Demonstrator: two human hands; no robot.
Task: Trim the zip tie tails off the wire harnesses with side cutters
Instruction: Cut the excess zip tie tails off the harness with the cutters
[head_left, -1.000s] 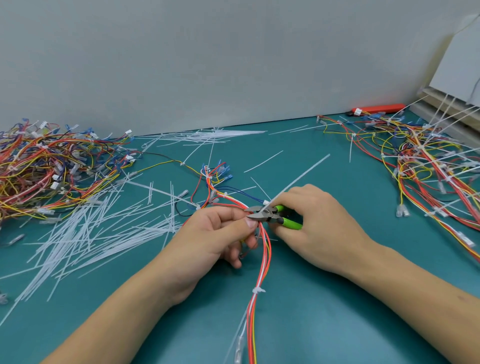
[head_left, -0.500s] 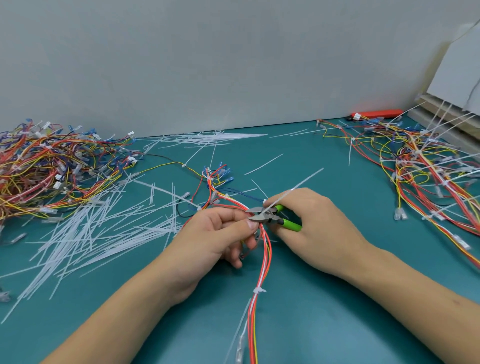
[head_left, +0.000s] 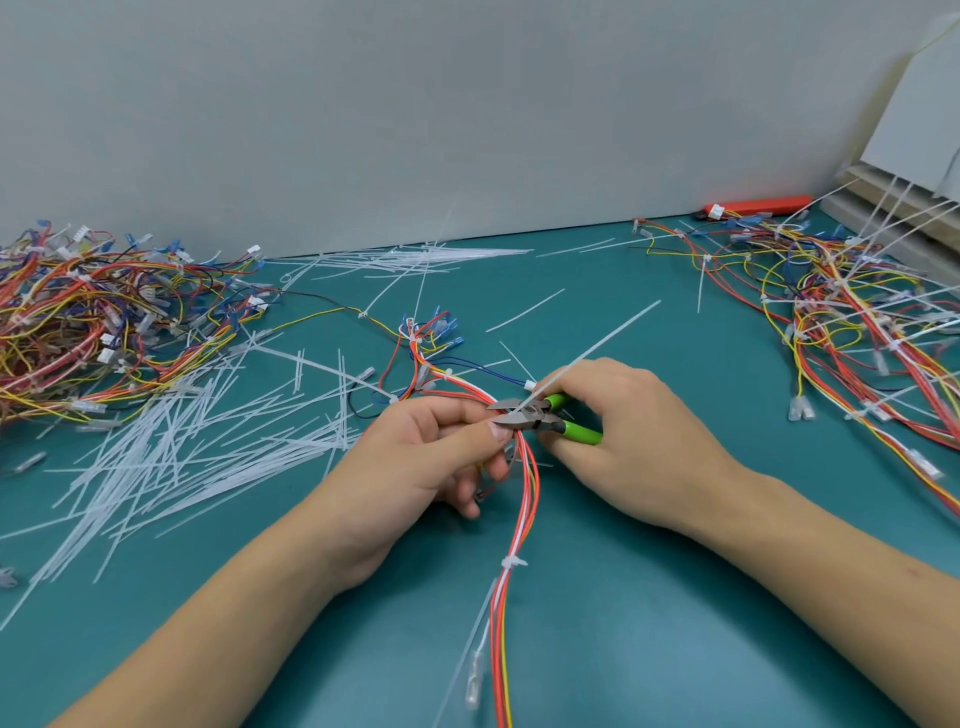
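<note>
Teal matting (head_left: 649, 597) covers the bench, backed by a plain grey wall (head_left: 415, 104); at its middle lies the wire harness (head_left: 524, 499), a bundle of red, orange, yellow and white leads running from a fan of blue terminals down toward the near edge. The left hand (head_left: 431, 457) pinches this harness between thumb and curled fingers, just left of the side cutters (head_left: 540, 415); the right hand (head_left: 628, 436) grips the cutters' green handles, fingers wrapped round them, and the blades stand slightly parted about the base of a zip tie tail (head_left: 597, 348); that white tail rises from the harness up and to the right, past the right hand's knuckles. Nearer than the hands, a second tie (head_left: 511, 562) circles the harness. Left of the harness lies a spread of cut tails (head_left: 197, 447); beyond these, a heap of harnesses (head_left: 104, 322); right of the harness sits another tangled heap (head_left: 857, 312) with long tails jutting out, and behind it an orange tool (head_left: 758, 205) against the wall.
</note>
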